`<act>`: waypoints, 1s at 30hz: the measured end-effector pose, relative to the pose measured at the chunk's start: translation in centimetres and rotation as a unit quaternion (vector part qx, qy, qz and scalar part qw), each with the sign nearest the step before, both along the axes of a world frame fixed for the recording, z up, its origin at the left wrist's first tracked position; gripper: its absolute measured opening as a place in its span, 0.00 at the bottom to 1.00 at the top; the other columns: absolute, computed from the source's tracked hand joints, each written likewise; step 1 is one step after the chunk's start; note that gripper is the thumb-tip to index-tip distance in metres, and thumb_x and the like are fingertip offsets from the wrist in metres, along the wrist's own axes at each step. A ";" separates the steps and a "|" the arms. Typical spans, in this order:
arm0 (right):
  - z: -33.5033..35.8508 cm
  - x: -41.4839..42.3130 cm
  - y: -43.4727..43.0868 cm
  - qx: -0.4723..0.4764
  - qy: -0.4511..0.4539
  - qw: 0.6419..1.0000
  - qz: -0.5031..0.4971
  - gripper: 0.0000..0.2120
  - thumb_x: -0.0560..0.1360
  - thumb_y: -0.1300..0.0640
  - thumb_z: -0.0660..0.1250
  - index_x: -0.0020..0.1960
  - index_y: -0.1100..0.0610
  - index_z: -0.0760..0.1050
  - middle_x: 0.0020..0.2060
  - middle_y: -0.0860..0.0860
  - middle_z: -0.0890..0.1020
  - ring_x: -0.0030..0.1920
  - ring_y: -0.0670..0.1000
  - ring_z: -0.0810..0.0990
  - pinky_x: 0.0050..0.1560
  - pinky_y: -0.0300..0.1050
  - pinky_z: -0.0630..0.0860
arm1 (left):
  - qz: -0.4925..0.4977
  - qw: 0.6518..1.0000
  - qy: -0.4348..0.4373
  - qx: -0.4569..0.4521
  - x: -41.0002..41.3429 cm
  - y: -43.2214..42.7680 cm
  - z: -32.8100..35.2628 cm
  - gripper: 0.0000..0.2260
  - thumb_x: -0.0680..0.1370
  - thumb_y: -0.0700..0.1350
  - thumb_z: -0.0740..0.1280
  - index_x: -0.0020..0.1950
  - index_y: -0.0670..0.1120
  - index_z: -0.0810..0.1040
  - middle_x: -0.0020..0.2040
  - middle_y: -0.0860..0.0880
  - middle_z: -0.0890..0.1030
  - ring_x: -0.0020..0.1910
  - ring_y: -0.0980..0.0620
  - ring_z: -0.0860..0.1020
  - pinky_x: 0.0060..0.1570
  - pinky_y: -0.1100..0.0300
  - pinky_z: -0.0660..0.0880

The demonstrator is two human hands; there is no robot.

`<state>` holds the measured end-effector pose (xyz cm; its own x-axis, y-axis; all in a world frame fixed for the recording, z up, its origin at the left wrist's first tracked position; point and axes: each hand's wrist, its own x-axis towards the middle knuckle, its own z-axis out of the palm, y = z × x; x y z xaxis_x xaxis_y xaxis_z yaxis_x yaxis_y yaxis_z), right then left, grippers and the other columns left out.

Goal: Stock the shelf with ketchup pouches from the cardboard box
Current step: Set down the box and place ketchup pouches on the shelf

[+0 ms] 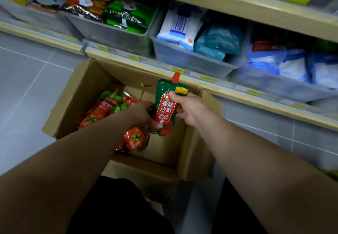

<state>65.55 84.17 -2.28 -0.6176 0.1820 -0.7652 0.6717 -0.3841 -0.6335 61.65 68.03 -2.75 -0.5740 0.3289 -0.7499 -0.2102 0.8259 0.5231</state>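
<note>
An open cardboard box (87,95) sits on the floor below the shelf, with several red and green ketchup pouches (102,109) lying in its left part. A ketchup pouch (165,109) with a red cap stands upright above the box. My right hand (188,109) grips its upper right side, thumb on the front. My left hand (142,114) holds the same pouch at its lower left edge. Another pouch (135,139) lies in the box just below my left wrist.
The shelf edge (237,95) with yellow price tags runs diagonally above the box. Clear plastic bins (182,58) on it hold snack bags, white and teal packets and blue-white bags. A higher shelf board (237,1) is above. Grey floor tiles lie to the left.
</note>
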 end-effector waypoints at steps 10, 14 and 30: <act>8.2 1.4 8.8 0.016 0.082 0.996 -0.016 0.15 0.68 0.56 0.74 0.52 0.57 0.76 0.45 0.51 0.84 0.46 0.50 0.81 0.51 0.52 0.74 | 0.014 0.995 0.058 0.078 1.9 8.2 7.5 0.30 0.63 0.48 0.79 0.63 0.49 0.75 0.58 0.49 0.80 0.49 0.54 0.77 0.52 0.58 0.73; 10.9 2.7 13.0 0.054 0.150 0.987 -0.012 0.15 0.68 0.58 0.75 0.52 0.58 0.76 0.49 0.54 0.84 0.49 0.54 0.82 0.54 0.53 0.76 | 0.044 0.989 0.063 0.128 2.9 12.9 10.1 0.26 0.63 0.44 0.79 0.59 0.47 0.77 0.52 0.50 0.81 0.46 0.55 0.79 0.46 0.59 0.77; 21.1 11.0 30.9 0.318 0.263 0.908 -0.078 0.33 0.57 0.53 0.81 0.54 0.55 0.66 0.48 0.52 0.81 0.49 0.54 0.82 0.45 0.57 0.81 | -0.023 0.924 0.298 0.237 8.2 34.3 19.7 0.23 0.63 0.47 0.79 0.57 0.50 0.79 0.48 0.51 0.83 0.47 0.52 0.81 0.52 0.55 0.78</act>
<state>76.60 115.11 18.86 -0.7958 0.6000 -0.0822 0.1815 0.1067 -0.9776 69.89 102.36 16.99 -0.8161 0.5737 -0.0693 0.2623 0.4746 0.8402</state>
